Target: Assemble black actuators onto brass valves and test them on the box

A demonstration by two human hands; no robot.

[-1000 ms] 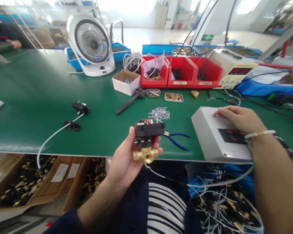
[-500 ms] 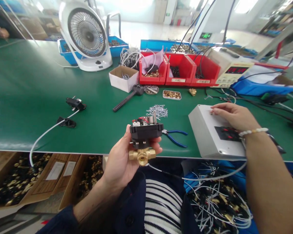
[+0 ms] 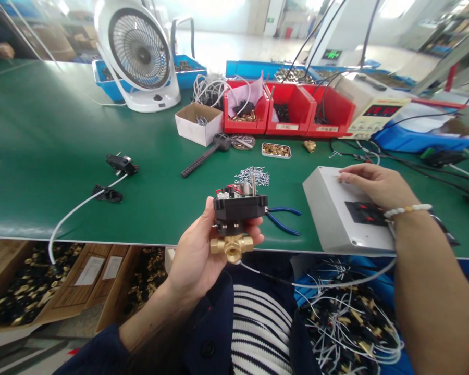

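In my left hand (image 3: pixel 197 247) is a motorized valve, its fingers wrapped round the black actuator (image 3: pixel 240 208) with the brass three-way body (image 3: pixel 232 247) below. The actuator's cover is off, so red wires, a small motor and an upright metal shaft show on top. A white cable (image 3: pixel 336 286) runs from under the valve toward the grey control box (image 3: pixel 328 208). My right hand (image 3: pixel 379 182) rests on that box, thumb and forefinger pinched at a small switch (image 3: pixel 340 178), mostly hidden by the fingertips. Blue-handled pliers (image 3: pixel 283 219) lie between the valve and the box.
Cotter pins (image 3: pixel 253 177) lie in a pile behind the valve, near a black mallet (image 3: pixel 205 156) and a tin of brass parts (image 3: pixel 276 150). Red bins (image 3: pixel 289 127), a fan (image 3: pixel 140 57) and a power supply (image 3: pixel 375 112) stand behind. Another actuator (image 3: pixel 122 164) lies left.
The valve in my left hand has shifted slightly to the right and turned a little. My right hand keeps its pinch at the switch on the box.
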